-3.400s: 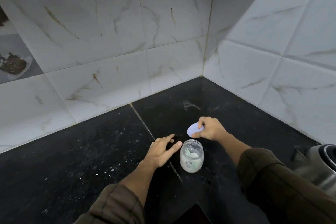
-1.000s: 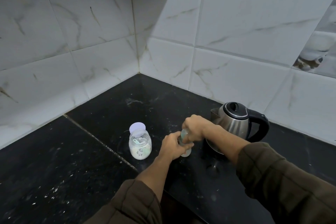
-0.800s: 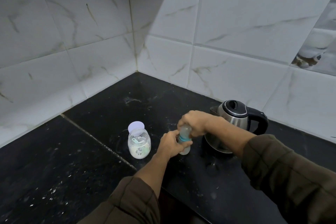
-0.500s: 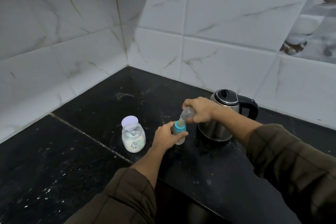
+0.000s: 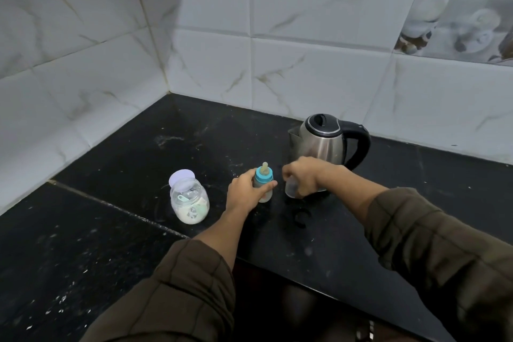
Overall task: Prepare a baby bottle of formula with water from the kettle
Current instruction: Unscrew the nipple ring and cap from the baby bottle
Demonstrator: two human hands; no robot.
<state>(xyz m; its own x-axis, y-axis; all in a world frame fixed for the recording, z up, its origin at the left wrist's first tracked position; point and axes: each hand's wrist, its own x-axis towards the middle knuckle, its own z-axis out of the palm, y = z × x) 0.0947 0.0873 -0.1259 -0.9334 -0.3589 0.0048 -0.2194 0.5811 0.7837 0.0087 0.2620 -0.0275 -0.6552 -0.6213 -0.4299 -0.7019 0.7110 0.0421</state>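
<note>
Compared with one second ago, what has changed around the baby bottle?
The right hand pulled the clear cap off the baby bottle and lowered it to the counter beside the kettle, baring the nipple. The left hand keeps its grip on the bottle. The formula jar stayed open, its lid behind it.
</note>
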